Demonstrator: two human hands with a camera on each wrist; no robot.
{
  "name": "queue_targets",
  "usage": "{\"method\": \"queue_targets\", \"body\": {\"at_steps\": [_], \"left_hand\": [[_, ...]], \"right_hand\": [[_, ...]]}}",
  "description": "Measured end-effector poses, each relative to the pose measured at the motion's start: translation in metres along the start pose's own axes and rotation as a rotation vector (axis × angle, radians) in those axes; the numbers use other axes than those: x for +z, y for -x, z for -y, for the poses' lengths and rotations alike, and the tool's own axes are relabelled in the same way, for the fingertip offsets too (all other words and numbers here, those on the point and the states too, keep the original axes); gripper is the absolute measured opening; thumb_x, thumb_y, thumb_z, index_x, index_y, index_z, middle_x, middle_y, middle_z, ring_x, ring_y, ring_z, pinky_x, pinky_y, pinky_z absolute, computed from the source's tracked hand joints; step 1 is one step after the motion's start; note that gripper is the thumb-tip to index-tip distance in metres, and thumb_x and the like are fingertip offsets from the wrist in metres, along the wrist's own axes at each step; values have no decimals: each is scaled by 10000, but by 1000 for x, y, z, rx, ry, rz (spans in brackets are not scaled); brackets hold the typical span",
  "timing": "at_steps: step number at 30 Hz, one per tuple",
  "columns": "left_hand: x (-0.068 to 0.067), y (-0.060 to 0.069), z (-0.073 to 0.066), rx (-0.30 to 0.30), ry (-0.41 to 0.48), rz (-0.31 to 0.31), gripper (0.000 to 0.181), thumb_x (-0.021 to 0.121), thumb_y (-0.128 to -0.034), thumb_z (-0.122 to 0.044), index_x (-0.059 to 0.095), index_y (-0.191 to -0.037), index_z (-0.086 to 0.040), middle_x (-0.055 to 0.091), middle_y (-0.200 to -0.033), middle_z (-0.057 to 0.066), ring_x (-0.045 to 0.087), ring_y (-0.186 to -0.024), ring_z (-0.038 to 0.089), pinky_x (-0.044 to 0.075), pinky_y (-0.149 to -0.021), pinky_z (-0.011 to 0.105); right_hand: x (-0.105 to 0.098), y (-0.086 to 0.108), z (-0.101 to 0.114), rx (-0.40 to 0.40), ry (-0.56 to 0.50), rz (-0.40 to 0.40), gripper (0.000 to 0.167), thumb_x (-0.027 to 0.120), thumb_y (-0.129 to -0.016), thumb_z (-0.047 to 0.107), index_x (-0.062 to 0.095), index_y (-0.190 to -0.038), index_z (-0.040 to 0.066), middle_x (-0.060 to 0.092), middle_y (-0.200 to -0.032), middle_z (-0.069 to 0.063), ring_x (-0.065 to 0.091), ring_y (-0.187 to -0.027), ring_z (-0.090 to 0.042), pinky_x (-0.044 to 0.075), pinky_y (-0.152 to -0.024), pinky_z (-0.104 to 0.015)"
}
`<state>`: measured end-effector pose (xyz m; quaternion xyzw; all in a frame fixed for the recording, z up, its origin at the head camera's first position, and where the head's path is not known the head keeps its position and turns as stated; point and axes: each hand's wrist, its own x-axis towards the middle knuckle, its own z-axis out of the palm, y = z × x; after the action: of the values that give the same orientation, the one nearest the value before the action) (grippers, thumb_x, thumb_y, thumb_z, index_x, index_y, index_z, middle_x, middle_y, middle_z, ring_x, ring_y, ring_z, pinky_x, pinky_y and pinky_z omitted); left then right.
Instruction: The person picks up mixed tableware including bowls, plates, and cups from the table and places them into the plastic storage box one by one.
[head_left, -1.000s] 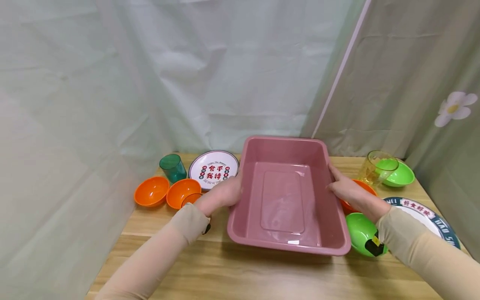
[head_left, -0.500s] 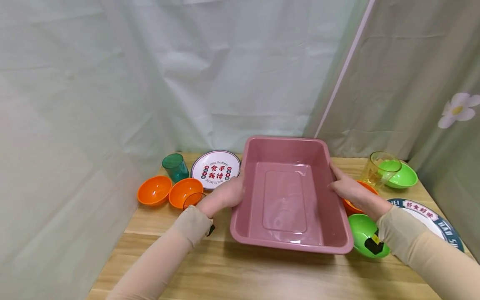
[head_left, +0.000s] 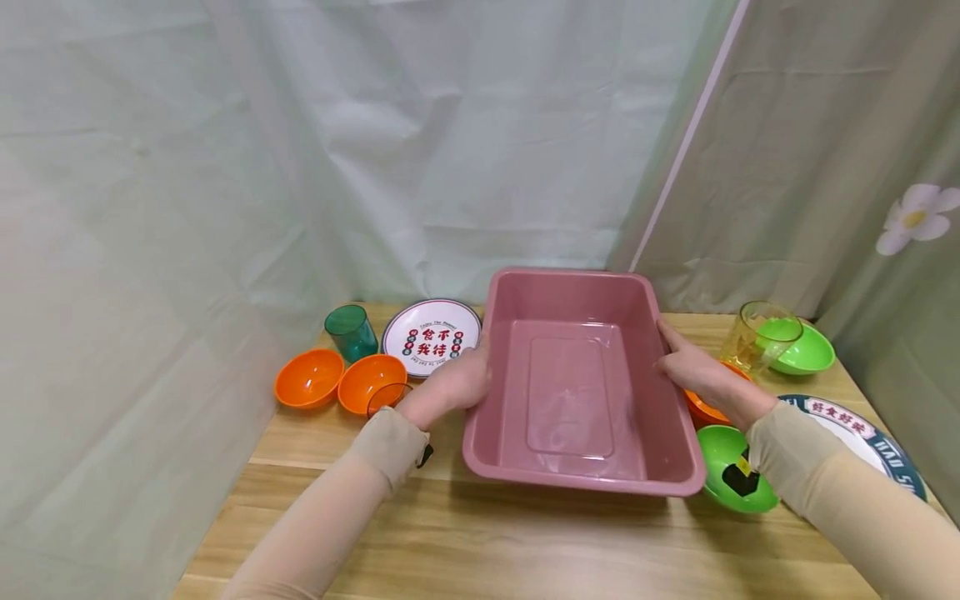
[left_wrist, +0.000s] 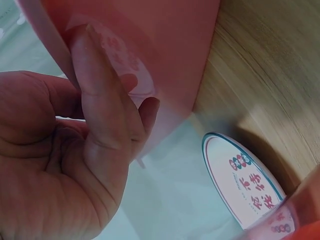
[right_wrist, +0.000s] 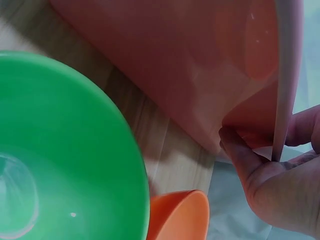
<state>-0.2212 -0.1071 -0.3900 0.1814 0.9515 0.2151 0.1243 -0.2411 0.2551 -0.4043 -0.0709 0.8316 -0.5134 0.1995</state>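
A pink rectangular basin point(head_left: 570, 400) stands in the middle of the wooden table, its inside bare. My left hand point(head_left: 456, 382) grips its left rim; in the left wrist view the fingers of that hand point(left_wrist: 75, 145) lie along the outer wall, under the rim. On the opposite side my right hand point(head_left: 697, 371) grips the right rim, and in the right wrist view the fingers of this hand point(right_wrist: 280, 175) are under the rim against the basin's wall point(right_wrist: 190, 75), with the thumb on the other side.
Left of the basin are two orange bowls point(head_left: 309, 379), a teal cup point(head_left: 351, 333), a clear-sided cup point(head_left: 388, 398) and a white plate point(head_left: 431, 337). To its right are an orange bowl point(head_left: 705, 408), green bowls point(head_left: 731, 471), a yellow cup point(head_left: 753, 337) and a blue-rimmed plate point(head_left: 885, 450). Curtains surround the table.
The basin's near edge stands slightly higher in the head view than before. Both hands keep their hold on the rims, and the view has shifted a little.
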Motion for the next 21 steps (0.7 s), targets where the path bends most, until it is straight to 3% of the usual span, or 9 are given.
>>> {"method": "queue_targets", "body": {"at_steps": [4, 13, 21], "left_hand": [[-1, -3, 1, -4, 35, 8, 518, 334, -1115, -228, 212, -1530, 57, 632, -777, 74, 645, -618, 168, 552, -597, 335], [-4, -13, 4, -32, -6, 1, 511, 320, -1096, -166, 207, -1531, 78, 615, -780, 112, 636, -631, 208, 547, -602, 353], [-7, -20, 5, -34, 26, -1, 462, 307, -1094, -134, 262, -1496, 90, 632, -760, 108, 649, -617, 213, 550, -607, 349]], "right_hand": [[-1, -5, 1, 3, 6, -4, 945, 443, -916, -72, -188, -1598, 102, -148, -1674, -229, 81, -1503, -486, 158, -1174, -657], [-5, -13, 5, 32, 15, -12, 959, 447, -917, -54, -188, -1604, 153, -165, -1677, -203, 67, -1506, -473, 125, -1179, -664], [-8, -21, 6, 10, 14, 0, 974, 434, -902, -72, -203, -1598, 169, -173, -1680, -185, 97, -1497, -478, 132, -1176, -667]]}}
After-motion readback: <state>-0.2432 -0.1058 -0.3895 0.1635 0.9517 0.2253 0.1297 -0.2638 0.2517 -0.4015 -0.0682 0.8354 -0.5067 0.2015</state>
